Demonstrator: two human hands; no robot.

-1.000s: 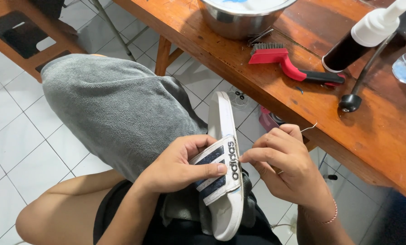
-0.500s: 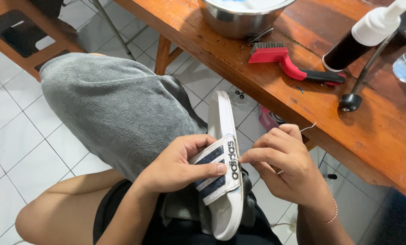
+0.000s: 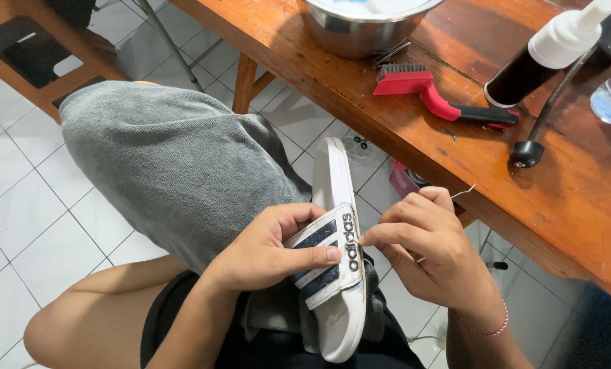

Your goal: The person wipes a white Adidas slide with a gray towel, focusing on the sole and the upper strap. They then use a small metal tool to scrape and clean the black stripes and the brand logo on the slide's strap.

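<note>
Left hand (image 3: pixel 271 249) pinched white slide sandal (image 3: pixel 336 273) strap on lap | right hand (image 3: pixel 432 246) pinched thin needle (image 3: pixel 464 192) beside strap | risk: slipped needle pricking left thumb, judged.

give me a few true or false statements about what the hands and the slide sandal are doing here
1. The left hand presses the strap of the white slide sandal with dark blue stripes. True.
2. The right hand holds the red-handled brush. False: the brush lies on the wooden table; the right hand pinches a thin metal needle at the strap's edge.
3. A grey towel covers the knee. True.
4. The steel bowl sits on the floor. False: it is on the table.
</note>
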